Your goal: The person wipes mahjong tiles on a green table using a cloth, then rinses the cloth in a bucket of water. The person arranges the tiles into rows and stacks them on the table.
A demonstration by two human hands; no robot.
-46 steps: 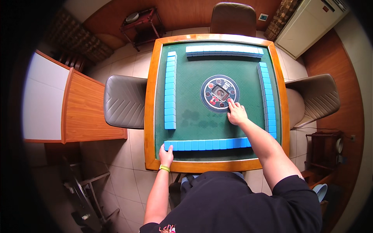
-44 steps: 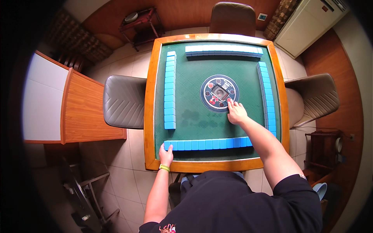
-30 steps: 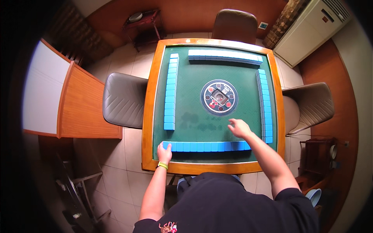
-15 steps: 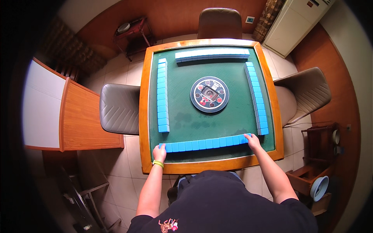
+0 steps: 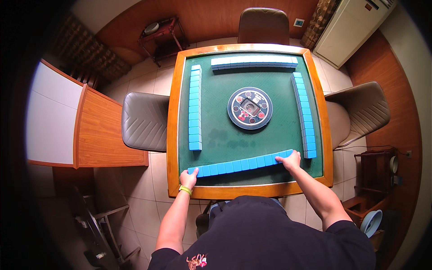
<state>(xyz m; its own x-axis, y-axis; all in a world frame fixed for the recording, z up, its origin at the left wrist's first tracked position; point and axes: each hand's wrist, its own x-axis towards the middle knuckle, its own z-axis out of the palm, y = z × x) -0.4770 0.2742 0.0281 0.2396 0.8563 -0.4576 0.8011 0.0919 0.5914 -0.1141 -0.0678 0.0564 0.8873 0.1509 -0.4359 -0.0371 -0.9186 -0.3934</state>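
Observation:
A straight row of blue-backed mahjong tiles (image 5: 238, 166) lies on the green felt at the near side of the square table, slanting up toward the right. My left hand (image 5: 188, 179), with a yellow-green band at the wrist, grips the row's left end. At the other end my right hand (image 5: 291, 161) is closed on the tiles, its thumb lying over their tops. Three more mahjong walls stand on the felt: a left wall (image 5: 195, 108), a far wall (image 5: 254, 62) and a right wall (image 5: 304, 114). The row's right end comes close to the right wall.
A round black control panel (image 5: 250, 108) sits mid-table. The wooden table rim (image 5: 173, 135) encloses the felt. Chairs stand at the left (image 5: 144, 121), far (image 5: 263, 27) and right (image 5: 360, 112) sides. A wooden cabinet (image 5: 108, 130) is farther left.
The row's right end has swung away from me, so the row now slants. My right thumb has moved inward along the tiles. The whole view has shifted slightly.

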